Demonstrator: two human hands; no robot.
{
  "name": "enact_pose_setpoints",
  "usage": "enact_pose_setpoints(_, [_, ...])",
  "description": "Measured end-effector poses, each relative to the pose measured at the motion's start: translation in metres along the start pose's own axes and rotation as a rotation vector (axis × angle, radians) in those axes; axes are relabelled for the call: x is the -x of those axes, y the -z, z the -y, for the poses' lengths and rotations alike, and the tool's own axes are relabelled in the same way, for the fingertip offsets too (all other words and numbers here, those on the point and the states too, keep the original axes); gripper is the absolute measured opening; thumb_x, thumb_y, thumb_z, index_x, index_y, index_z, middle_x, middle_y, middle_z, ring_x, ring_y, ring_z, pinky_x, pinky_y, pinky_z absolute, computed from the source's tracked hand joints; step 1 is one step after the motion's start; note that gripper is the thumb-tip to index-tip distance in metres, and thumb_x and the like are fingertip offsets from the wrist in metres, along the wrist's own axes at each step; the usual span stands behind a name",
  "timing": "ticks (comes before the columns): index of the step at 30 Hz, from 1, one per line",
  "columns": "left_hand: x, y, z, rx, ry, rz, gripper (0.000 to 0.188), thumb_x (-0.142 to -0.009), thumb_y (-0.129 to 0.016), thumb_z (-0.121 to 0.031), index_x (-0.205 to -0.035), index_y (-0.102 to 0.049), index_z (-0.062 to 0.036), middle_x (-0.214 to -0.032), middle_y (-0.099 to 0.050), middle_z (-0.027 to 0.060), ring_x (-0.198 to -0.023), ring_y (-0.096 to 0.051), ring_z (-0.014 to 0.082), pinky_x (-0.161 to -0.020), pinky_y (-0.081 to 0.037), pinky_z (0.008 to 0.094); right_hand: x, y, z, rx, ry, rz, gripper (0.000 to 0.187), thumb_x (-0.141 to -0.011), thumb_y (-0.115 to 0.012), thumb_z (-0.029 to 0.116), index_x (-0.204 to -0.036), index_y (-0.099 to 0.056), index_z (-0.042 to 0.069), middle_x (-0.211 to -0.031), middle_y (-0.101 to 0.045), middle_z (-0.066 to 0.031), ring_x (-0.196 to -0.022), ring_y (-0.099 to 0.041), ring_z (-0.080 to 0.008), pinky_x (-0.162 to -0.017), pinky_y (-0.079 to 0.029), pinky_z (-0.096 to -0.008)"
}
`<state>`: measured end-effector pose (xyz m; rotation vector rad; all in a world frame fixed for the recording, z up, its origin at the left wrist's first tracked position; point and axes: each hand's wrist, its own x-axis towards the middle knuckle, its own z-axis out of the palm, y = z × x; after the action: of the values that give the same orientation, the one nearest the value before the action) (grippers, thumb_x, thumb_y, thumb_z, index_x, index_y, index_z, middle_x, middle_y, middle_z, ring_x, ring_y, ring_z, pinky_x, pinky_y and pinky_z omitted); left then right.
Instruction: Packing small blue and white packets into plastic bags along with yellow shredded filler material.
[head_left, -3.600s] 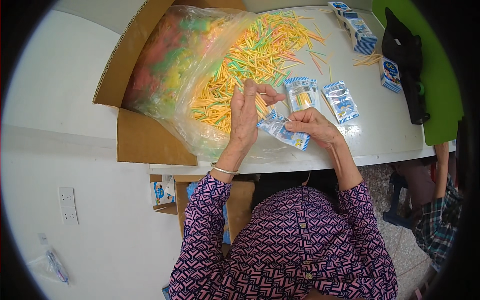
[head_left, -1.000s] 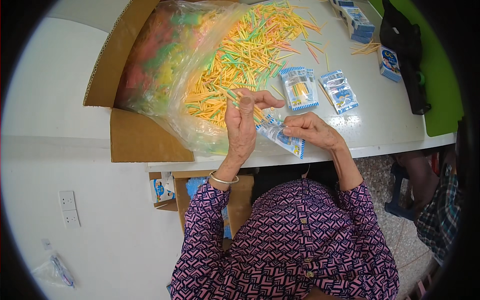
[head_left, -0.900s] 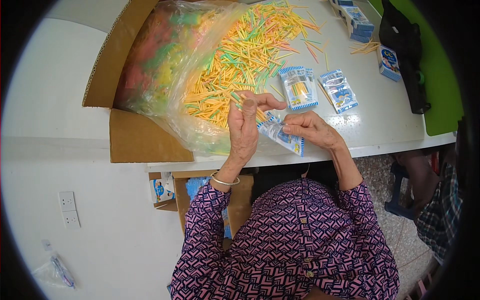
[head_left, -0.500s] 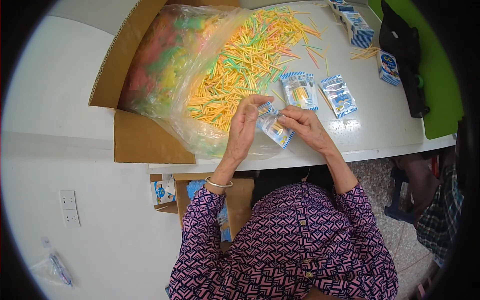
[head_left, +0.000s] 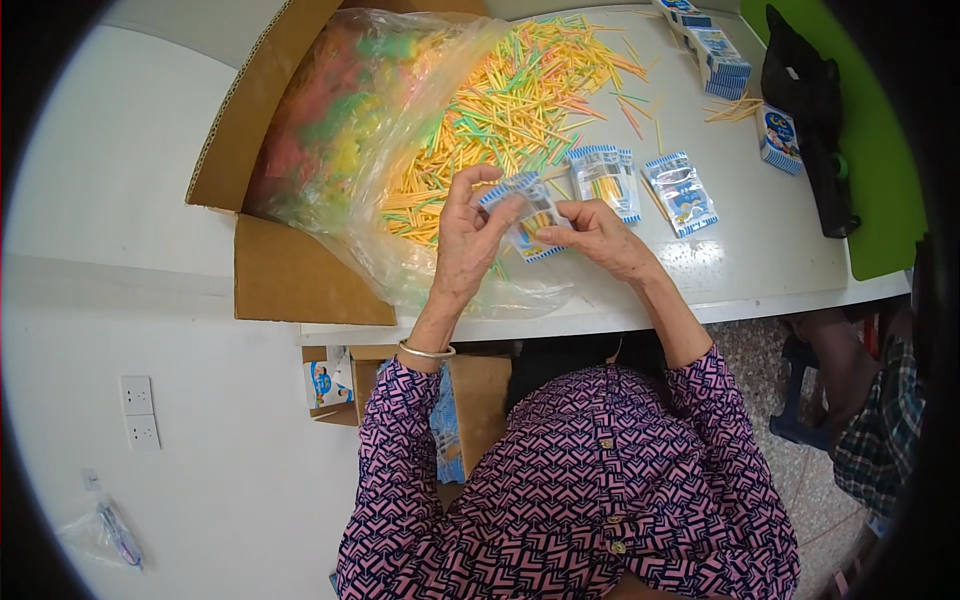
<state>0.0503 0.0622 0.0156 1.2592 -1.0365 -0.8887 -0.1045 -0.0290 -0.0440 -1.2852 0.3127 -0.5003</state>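
Between my hands, over the table's front part, is a small blue-and-white packet (head_left: 537, 227) with a clear window and yellow and green sticks showing inside. My left hand (head_left: 468, 232) grips its upper left side, thumb across the front. At its right side, my right hand (head_left: 603, 238) pinches the packet between thumb and fingers. Just beyond lies a heap of thin yellow, green and pink sticks (head_left: 520, 90), spilling from a clear plastic bag (head_left: 400, 150). Right of my hands rest filled packets (head_left: 604, 183) and another blue-and-white packet (head_left: 680, 193) with a stick beside it.
A cardboard box (head_left: 310, 270) with the bag in it stands at the left. Small blue-and-white boxes (head_left: 722, 62) and another one (head_left: 779, 138) stand at the right, near a black object (head_left: 805, 100) and a green panel (head_left: 885, 150). Someone sits at the lower right.
The packet has moved up and slightly left, and is turned to show its window more fully. My left thumb now lies over its front. Both hands have shifted with it.
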Motion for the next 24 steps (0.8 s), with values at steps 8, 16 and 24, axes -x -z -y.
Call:
enact_pose_setpoints(8, [-0.005, -0.009, 0.001, -0.09, 0.052, 0.047, 0.046, -0.082, -0.065, -0.004, -0.12, -0.04, -0.0057, -0.096, -0.061, 0.0074, -0.081, -0.059, 0.0087, -0.069, -0.048, 0.0201, 0.004, -0.004, 0.004, -0.111, -0.038, -0.036, 0.027, -0.085, -0.067, 0.018, -0.102, -0.066, -0.003, -0.089, -0.068, -0.0039, -0.08, -0.06, -0.0058, -0.074, -0.046, -0.0204])
enact_pose_setpoints(16, [-0.01, -0.018, 0.01, -0.192, 0.01, 0.11, 0.046, -0.08, -0.064, -0.001, -0.119, -0.04, -0.0065, -0.098, -0.058, 0.0072, -0.082, -0.058, 0.0096, -0.067, -0.048, 0.022, 0.007, 0.002, -0.003, -0.051, -0.066, -0.027, 0.026, -0.083, -0.068, 0.018, -0.1, -0.066, -0.002, -0.089, -0.067, -0.0028, -0.08, -0.06, -0.006, -0.075, -0.046, -0.0209])
enact_pose_setpoints(24, [-0.01, -0.019, 0.0, -0.058, 0.128, 0.177, 0.047, -0.081, -0.064, -0.001, -0.12, -0.039, -0.0057, -0.097, -0.063, 0.0101, -0.084, -0.059, 0.0106, -0.069, -0.049, 0.0229, 0.015, 0.014, -0.001, -0.051, -0.139, -0.024, 0.032, -0.083, -0.068, 0.021, -0.104, -0.065, -0.003, -0.092, -0.067, -0.0041, -0.082, -0.06, -0.0062, -0.073, -0.046, -0.0202])
